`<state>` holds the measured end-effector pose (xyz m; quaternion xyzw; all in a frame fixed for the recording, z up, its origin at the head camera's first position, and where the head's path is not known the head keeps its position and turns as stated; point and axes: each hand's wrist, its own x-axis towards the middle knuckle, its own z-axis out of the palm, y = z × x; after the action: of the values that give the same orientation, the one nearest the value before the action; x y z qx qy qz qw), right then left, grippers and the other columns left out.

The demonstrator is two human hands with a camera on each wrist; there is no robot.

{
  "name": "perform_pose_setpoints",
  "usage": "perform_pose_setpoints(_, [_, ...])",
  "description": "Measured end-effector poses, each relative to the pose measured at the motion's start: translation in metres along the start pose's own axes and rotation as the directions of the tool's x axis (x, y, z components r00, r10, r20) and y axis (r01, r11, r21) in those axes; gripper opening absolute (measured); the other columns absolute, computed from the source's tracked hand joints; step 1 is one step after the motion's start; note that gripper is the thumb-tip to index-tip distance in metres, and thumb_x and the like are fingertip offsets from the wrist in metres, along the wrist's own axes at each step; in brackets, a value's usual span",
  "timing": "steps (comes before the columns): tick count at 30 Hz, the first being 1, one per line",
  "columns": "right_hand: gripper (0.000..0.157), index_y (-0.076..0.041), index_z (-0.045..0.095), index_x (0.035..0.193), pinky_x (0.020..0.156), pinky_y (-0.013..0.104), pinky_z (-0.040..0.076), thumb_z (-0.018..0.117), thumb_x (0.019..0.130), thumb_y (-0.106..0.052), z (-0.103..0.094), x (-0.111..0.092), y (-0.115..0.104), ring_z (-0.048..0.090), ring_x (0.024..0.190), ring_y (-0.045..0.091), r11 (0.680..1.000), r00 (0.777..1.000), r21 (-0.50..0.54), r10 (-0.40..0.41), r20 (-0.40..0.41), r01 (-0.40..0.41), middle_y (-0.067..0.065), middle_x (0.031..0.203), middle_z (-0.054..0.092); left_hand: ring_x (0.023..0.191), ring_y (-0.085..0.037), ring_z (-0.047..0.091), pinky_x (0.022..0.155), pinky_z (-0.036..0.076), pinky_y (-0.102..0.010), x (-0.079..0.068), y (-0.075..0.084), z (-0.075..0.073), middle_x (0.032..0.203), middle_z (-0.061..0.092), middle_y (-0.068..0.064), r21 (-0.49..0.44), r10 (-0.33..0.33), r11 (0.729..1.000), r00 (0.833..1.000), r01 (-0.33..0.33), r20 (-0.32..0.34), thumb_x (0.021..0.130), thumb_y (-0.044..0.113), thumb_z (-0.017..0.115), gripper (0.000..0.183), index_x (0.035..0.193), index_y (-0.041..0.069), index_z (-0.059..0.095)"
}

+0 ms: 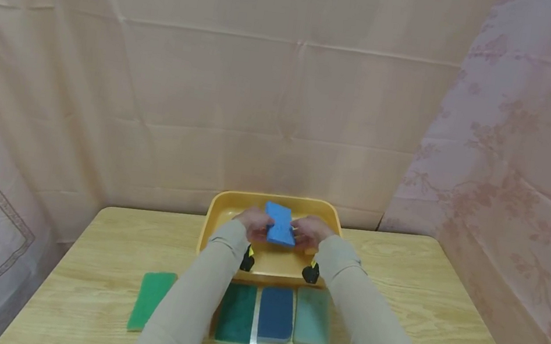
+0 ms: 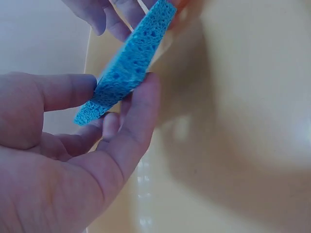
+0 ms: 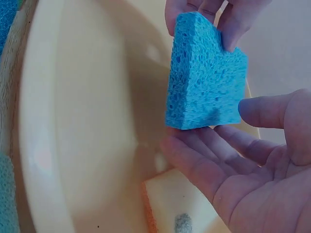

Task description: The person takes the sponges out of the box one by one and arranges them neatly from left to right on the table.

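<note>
A yellow tray [image 1: 279, 265] sits on the worktop [image 1: 397, 283], four pads before it: bright green [image 1: 152, 298], dark green [image 1: 236, 314], navy [image 1: 276, 316], pale green [image 1: 313, 318] (the left sleeve [image 1: 193, 307] partly hides the first two). An orange-edged sponge [image 3: 170, 199] lies inside, beneath the right hand [image 1: 312, 229]. Above the tray, the left hand [image 1: 254, 221] pinches a blue sponge [image 1: 279, 222]; the right spreads wide beside it, contact unclear.

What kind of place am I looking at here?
It looks like a makeshift work corner screened off with cloth, though I can't be sure: creased beige fabric hangs behind a wooden table, where sponges or pads lie before a yellow tray.
</note>
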<state>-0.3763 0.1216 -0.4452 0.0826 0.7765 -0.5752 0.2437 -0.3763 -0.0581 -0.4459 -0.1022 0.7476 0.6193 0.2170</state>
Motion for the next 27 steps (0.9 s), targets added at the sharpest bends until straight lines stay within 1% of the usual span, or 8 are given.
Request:
perform_pose_setpoints(5, [0.043,0.007,0.047,0.139,0.095,0.047,0.054,0.056,0.104,-0.017,-0.001,0.002,0.003,0.062,0.103,0.033,1.000,1.000,-0.015,0.020,0.007,-0.020,0.025,0.134,0.054,0.095,-0.031,0.070,0.081,0.060,-0.041,0.005,-0.004,-0.001,0.114,0.066,-0.023,0.051,0.026,0.998,0.999,-0.027,0.024,0.097,0.000,0.057,0.031,0.126,-0.012,0.058])
perform_pose_setpoints(10, [0.047,0.006,0.045,0.142,0.095,0.048,0.054,0.054,0.105,-0.021,-0.001,0.003,0.000,0.057,0.101,0.028,1.000,1.000,-0.004,-0.011,0.020,0.011,0.020,0.130,0.051,0.091,-0.032,0.069,0.077,0.061,-0.042,0.009,-0.005,-0.005,0.107,0.066,-0.023,0.073,0.082,0.994,0.994,-0.087,0.075,0.097,-0.001,0.054,0.026,0.119,-0.013,0.058])
perform_pose_setpoints(14, [0.043,0.005,0.049,0.138,0.094,0.046,0.054,0.053,0.106,-0.023,-0.002,0.005,-0.003,0.060,0.096,0.025,0.999,0.999,-0.014,-0.045,0.024,0.046,0.015,0.115,0.058,0.095,-0.033,0.068,0.081,0.060,-0.046,0.004,-0.001,-0.005,0.111,0.065,-0.024,0.049,0.096,0.994,0.991,-0.101,0.092,0.099,-0.001,0.051,0.030,0.126,-0.013,0.054])
perform_pose_setpoints(18, [0.037,0.005,0.055,0.132,0.084,0.038,0.056,0.053,0.107,-0.023,-0.004,0.007,-0.004,0.062,0.086,0.019,0.997,0.996,-0.003,-0.080,0.024,0.080,0.008,0.099,0.063,0.103,-0.035,0.065,0.092,0.055,-0.052,-0.004,0.003,-0.004,0.123,0.062,-0.025,0.018,0.079,0.997,0.993,-0.080,0.087,0.101,0.000,0.047,0.038,0.137,-0.012,0.047])
perform_pose_setpoints(20, [0.039,0.006,0.053,0.134,0.082,0.034,0.055,0.053,0.106,-0.021,-0.005,0.007,-0.004,0.063,0.085,0.018,0.995,0.995,0.017,-0.095,0.029,0.095,0.008,0.102,0.064,0.104,-0.036,0.065,0.093,0.054,-0.053,-0.005,0.004,-0.003,0.125,0.060,-0.024,0.016,0.077,0.997,0.993,-0.079,0.086,0.102,0.000,0.046,0.039,0.139,-0.012,0.045])
perform_pose_setpoints(22, [0.044,0.006,0.049,0.140,0.082,0.034,0.056,0.054,0.106,-0.021,-0.007,0.007,-0.005,0.063,0.089,0.018,0.994,0.994,0.029,-0.104,0.027,0.104,0.011,0.112,0.064,0.102,-0.034,0.065,0.093,0.054,-0.053,-0.006,0.004,-0.003,0.123,0.061,-0.024,0.025,0.077,0.996,0.993,-0.080,0.087,0.102,0.001,0.046,0.038,0.138,-0.012,0.046])
perform_pose_setpoints(25, [0.050,0.005,0.043,0.147,0.082,0.033,0.056,0.054,0.106,-0.021,-0.009,0.005,-0.005,0.064,0.093,0.020,0.994,0.994,0.034,-0.104,0.025,0.103,0.015,0.125,0.060,0.095,-0.029,0.066,0.091,0.056,-0.050,-0.005,0.004,-0.002,0.113,0.065,-0.020,0.020,0.077,0.997,0.992,-0.080,0.100,0.102,0.005,0.051,0.033,0.132,-0.011,0.052])
perform_pose_setpoints(27, [0.052,0.005,0.041,0.149,0.081,0.032,0.056,0.055,0.106,-0.022,-0.011,0.005,-0.004,0.063,0.094,0.020,0.994,0.995,0.036,-0.100,0.024,0.099,0.016,0.128,0.059,0.089,-0.025,0.066,0.089,0.057,-0.047,-0.005,0.005,-0.001,0.106,0.066,-0.016,0.008,0.071,0.997,0.992,-0.072,0.105,0.102,0.009,0.056,0.030,0.126,-0.009,0.056])
